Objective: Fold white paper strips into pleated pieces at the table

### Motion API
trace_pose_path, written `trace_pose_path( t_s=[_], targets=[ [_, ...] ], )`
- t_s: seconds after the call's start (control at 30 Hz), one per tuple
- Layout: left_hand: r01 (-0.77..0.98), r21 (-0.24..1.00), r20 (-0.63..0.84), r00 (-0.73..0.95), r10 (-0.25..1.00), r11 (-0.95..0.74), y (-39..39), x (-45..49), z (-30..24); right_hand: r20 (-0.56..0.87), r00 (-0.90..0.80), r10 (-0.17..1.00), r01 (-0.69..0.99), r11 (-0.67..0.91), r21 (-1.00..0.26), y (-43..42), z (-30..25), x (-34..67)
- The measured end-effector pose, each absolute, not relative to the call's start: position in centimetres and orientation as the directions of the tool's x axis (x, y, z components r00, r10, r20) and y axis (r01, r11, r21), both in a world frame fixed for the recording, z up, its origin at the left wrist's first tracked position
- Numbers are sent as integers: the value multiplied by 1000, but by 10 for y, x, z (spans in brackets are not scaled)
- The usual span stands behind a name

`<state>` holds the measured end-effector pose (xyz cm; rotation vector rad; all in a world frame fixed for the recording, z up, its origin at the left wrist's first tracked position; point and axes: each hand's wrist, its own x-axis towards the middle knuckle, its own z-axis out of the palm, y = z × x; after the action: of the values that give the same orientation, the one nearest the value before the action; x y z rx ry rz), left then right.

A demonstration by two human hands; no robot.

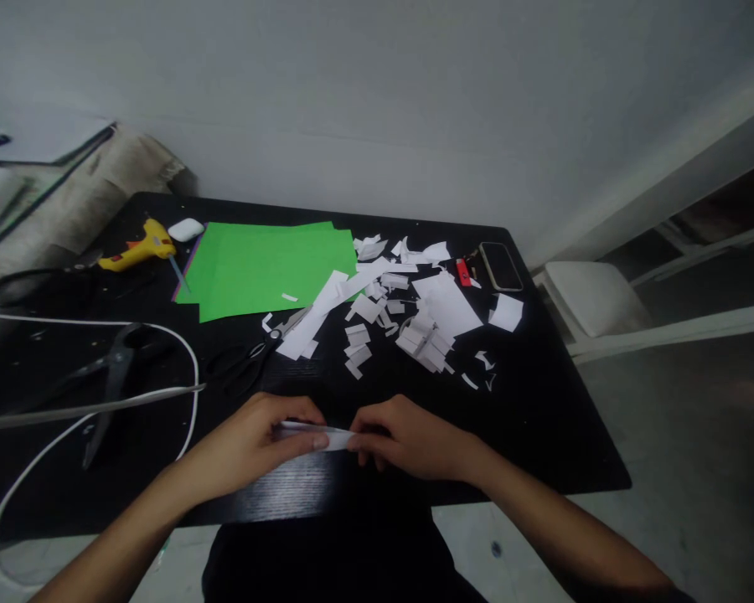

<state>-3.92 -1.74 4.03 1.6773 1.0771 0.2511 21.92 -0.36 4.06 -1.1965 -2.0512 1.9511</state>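
Observation:
Both my hands hold one narrow, folded strip of white paper low over the front of the black table. My left hand grips its left part, with the thumb along the near side and the fingers behind. At the strip's right end, my right hand pinches it between thumb and fingers. Part of the strip is hidden by the fingers. Just beyond my left hand lie black-handled scissors, their blades partly under a long white paper strip.
White paper scraps are scattered mid-table. Green sheets lie at the back, near a yellow glue gun. A phone and a small red object are back right. A white cable loops at left by larger dark scissors.

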Motion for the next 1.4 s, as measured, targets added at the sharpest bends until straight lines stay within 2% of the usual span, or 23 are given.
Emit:
trace_pose_path(
  t_s=[0.1, 0.2, 0.43, 0.6, 0.83, 1.03, 1.23, 1.4],
  targets=[
    [542, 836, -316, 603, 732, -86, -20, -34, 43, -467, -691, 552, 500, -103, -860, -4, 41, 216],
    [559, 818, -298, 613, 731, -136, -21, -32, 42, -440, -705, 556, 512, -31, -859, -4, 44, 215],
    [530, 841, -274, 586, 763, -105, -19, -33, 38, -409, -689, 599, 524, 21, -852, -7, 49, 214],
    [521, 849, -279, 579, 766, -85, -19, -24, 37, -480, -667, 570, 515, -113, -849, -7, 52, 206],
    [444, 895, -241, 554, 797, -38, -19, -35, 36, -467, -645, 605, 504, -123, -855, -4, 51, 208],
    [415, 903, -281, 376, 883, 111, -22, -43, 24, -496, -647, 579, 392, -306, -868, -7, 37, 212],
    [278, 948, -246, 328, 912, 156, -23, -25, 14, -472, -690, 548, 144, -535, -832, -4, 26, 202],
    [149, 977, -181, 182, 967, 155, -21, -16, 10, -456, -667, 590, 121, -518, -847, 3, 21, 200]
  ],
)
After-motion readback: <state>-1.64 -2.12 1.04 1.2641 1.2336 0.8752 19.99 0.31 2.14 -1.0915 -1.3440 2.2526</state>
